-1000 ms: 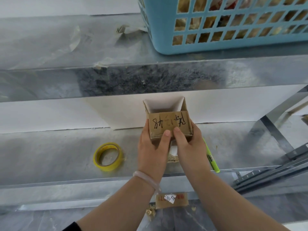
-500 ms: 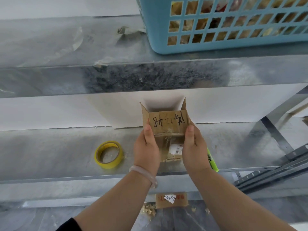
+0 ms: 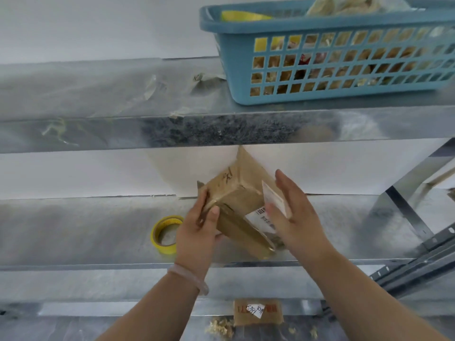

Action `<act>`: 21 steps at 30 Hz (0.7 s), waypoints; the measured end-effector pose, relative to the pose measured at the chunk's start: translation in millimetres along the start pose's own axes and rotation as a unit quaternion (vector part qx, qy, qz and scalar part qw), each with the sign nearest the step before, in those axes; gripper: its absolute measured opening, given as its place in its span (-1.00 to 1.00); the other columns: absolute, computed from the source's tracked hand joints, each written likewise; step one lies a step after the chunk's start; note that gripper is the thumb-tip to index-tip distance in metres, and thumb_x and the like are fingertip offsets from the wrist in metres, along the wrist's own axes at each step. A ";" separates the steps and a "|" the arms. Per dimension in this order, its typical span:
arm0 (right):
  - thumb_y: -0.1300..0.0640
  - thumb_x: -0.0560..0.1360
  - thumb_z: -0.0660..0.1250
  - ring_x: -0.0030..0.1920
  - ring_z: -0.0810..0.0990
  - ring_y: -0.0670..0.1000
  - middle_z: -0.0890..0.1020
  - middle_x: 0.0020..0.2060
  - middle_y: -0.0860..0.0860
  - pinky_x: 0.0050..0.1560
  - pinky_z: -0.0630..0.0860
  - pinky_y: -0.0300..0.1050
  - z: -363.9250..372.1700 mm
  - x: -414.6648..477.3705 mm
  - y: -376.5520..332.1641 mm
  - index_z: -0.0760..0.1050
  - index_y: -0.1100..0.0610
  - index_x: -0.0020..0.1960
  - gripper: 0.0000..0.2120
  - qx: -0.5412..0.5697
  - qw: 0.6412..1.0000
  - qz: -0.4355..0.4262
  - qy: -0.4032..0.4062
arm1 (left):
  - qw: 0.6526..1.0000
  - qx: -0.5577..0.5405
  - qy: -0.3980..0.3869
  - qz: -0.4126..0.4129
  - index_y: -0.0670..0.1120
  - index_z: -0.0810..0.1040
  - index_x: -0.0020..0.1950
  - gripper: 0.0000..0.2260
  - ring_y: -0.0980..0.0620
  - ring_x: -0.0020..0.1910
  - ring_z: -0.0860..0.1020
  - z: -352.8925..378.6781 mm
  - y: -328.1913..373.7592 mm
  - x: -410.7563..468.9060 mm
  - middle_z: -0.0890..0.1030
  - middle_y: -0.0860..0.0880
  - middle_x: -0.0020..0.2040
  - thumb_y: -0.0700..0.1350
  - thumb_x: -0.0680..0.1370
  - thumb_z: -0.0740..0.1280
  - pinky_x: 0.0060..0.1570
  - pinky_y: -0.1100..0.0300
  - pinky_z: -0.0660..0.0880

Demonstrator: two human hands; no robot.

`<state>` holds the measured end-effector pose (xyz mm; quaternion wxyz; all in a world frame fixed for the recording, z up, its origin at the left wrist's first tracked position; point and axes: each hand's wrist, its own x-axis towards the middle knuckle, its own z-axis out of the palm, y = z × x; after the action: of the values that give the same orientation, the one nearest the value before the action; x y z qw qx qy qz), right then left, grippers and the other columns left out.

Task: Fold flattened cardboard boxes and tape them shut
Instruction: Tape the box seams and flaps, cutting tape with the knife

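The left hand (image 3: 197, 232) is clamped on the left edge of the one cardboard box (image 3: 236, 200), thumb on its near face. The right hand (image 3: 293, 217) is spread with straight fingers against the box's right side, beside a white label (image 3: 261, 219). The box is tilted over the front of a grey metal shelf (image 3: 73, 230); I cannot tell whether its low corner touches. One roll of yellow tape (image 3: 164, 234) lies flat just left of the left hand. Behind is a white wall (image 3: 73, 173). A second metal shelf (image 3: 98, 94) above carries one blue basket (image 3: 344, 70), filled with things. One small cardboard tag (image 3: 257, 312) is on the rail below.
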<state>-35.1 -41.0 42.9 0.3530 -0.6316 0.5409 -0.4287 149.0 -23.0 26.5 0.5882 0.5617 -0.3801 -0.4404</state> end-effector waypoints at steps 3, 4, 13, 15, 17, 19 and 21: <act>-0.02 0.50 0.41 0.52 0.17 0.03 0.23 0.52 -0.05 0.46 0.26 0.24 -0.7 -17.3 16.6 0.23 -0.06 0.51 -0.36 -0.215 0.961 -0.095 0.144 | 0.992 -0.084 0.046 -0.079 0.08 0.53 0.28 -0.72 0.06 0.09 0.62 -5.7 4.5 -10.3 0.63 0.01 0.13 -0.12 0.57 0.32 -0.18 0.06 0.63; -0.05 0.46 0.43 0.54 0.12 0.09 0.18 0.54 0.00 0.46 0.19 0.28 -0.4 -24.9 20.9 0.20 -0.04 0.51 -0.29 -0.214 0.956 -0.089 0.178 | 0.988 -0.097 0.065 -0.096 0.05 0.57 0.23 -0.76 0.02 0.08 0.63 -7.0 3.4 -12.7 0.65 -0.01 0.10 -0.11 0.57 0.32 -0.19 0.04 0.63; 0.04 0.64 0.17 0.30 0.45 0.07 0.43 0.39 -0.07 0.24 0.41 -0.02 -0.8 -2.9 36.7 0.04 -0.19 0.56 -0.44 -0.072 0.980 0.184 0.024 | 0.928 0.363 -0.024 -0.078 0.00 0.61 -0.18 -0.69 0.00 -0.34 0.60 -32.5 -20.1 -7.0 0.65 -0.02 -0.35 0.19 0.55 0.25 -0.20 0.05 0.57; 0.00 0.65 0.13 0.28 0.46 0.09 0.38 0.43 -0.05 0.22 0.43 0.00 -0.6 5.3 47.0 -0.02 -0.22 0.57 -0.44 -0.091 0.976 0.197 0.001 | 0.902 0.430 -0.015 -0.015 0.01 0.56 -0.03 -0.74 0.06 -0.19 0.54 -30.7 -32.4 3.8 0.60 0.00 -0.12 0.17 0.54 0.26 -0.14 0.14 0.48; -0.03 0.66 0.07 0.16 0.49 0.09 0.39 0.40 -0.01 0.09 0.46 0.00 0.4 15.3 52.2 -0.10 -0.25 0.57 -0.44 -0.132 0.971 0.199 -0.032 | 0.906 0.420 -0.013 0.054 -0.04 0.44 0.29 -0.69 -0.01 0.08 0.47 -22.2 -41.8 12.5 0.48 -0.05 0.18 0.03 0.58 0.24 0.10 0.19 0.40; -0.01 0.66 0.05 0.25 0.46 0.13 0.33 0.45 0.05 0.17 0.45 0.04 2.6 29.1 56.7 -0.15 -0.18 0.58 -0.43 -0.207 0.957 0.193 -0.069 | 0.863 0.481 -0.039 0.149 -0.07 0.22 0.51 -0.53 -0.08 0.36 0.33 -14.1 -49.5 22.5 0.31 -0.09 0.42 -0.02 0.60 0.09 0.36 0.12 0.28; -0.02 0.66 0.04 0.51 0.20 0.15 0.05 0.58 0.01 0.46 0.25 0.10 6.0 35.3 58.2 -0.17 -0.10 0.59 -0.41 -0.320 0.928 0.155 -0.113 | 0.789 0.566 -0.081 0.226 0.00 0.14 0.55 -0.49 -0.07 0.49 0.20 -6.9 -53.6 30.4 0.18 -0.06 0.54 0.03 0.59 0.00 0.45 -0.03 0.17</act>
<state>-50.1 -85.5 -6.7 0.2532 -0.6631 0.6974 -0.0989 160.5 -48.5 -28.8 0.2141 0.6545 -0.7238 -0.0452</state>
